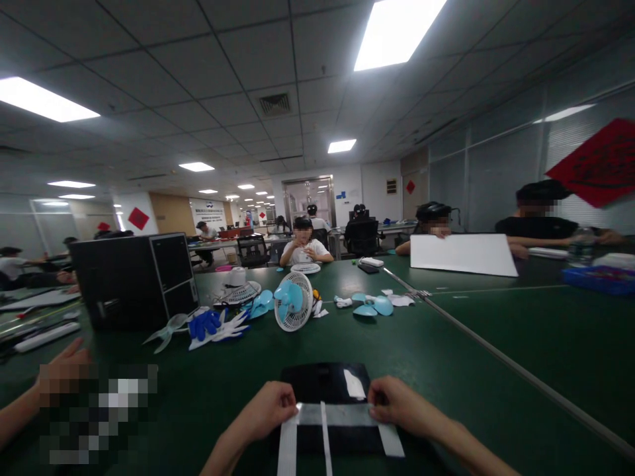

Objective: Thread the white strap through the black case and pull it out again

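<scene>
- The person's left hand pinches the left end of a translucent strip between thumb and fingers.
- The right hand pinches its right end.
- The strip spans a flat black object on the green table.
- Beyond, I see a blue-bladed fan.

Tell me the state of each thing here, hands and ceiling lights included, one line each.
Left hand, pinching left end of the translucent strip
Right hand, pinching its right end
Translucent strip, stretched between both hands
Black item, lying beneath the translucent strip
Blue-bladed fan, upright
Gloves, lying unworn
Computer case, standing, power unclear
White panel, on edge
Ceiling lights, lit
</scene>
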{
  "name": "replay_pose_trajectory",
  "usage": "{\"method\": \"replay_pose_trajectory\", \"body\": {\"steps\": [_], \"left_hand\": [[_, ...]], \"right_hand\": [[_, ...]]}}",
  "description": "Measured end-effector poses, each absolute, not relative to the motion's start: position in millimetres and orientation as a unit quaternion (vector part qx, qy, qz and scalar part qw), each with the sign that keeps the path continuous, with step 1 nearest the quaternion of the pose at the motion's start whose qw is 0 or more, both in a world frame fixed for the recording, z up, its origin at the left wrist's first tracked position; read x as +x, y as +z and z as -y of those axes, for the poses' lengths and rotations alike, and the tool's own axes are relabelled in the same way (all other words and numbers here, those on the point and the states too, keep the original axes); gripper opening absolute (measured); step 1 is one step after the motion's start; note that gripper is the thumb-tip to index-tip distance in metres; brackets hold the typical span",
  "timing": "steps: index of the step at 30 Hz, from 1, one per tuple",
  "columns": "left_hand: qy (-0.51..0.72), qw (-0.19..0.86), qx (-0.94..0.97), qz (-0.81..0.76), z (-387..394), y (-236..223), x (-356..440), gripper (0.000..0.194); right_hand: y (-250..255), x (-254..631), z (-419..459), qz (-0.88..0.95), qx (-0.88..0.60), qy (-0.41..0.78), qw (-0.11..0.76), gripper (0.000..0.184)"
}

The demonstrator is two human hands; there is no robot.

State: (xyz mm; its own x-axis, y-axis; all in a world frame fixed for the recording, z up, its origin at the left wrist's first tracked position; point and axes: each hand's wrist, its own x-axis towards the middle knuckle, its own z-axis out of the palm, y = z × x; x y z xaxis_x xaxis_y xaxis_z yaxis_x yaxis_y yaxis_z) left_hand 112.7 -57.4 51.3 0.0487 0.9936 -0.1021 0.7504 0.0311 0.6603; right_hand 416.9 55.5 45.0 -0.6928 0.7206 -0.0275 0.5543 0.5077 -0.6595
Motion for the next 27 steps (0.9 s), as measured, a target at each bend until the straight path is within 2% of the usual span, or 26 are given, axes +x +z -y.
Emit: {"method": "replay_pose_trajectory", "body": {"steps": [23, 27], "left_hand": [[0.181, 0.260, 0.679, -0.663, 59.3, 51.6, 115.4, 0.023], [0.177, 0.213, 0.708, -0.650, 63.3, 56.2, 122.0, 0.022]], "right_hand": [[58.8, 413.8, -44.7, 0.865, -0.401, 0.282, 0.112, 0.016], [61.6, 413.2, -41.9, 0.860, -0.410, 0.285, 0.104, 0.018]]}}
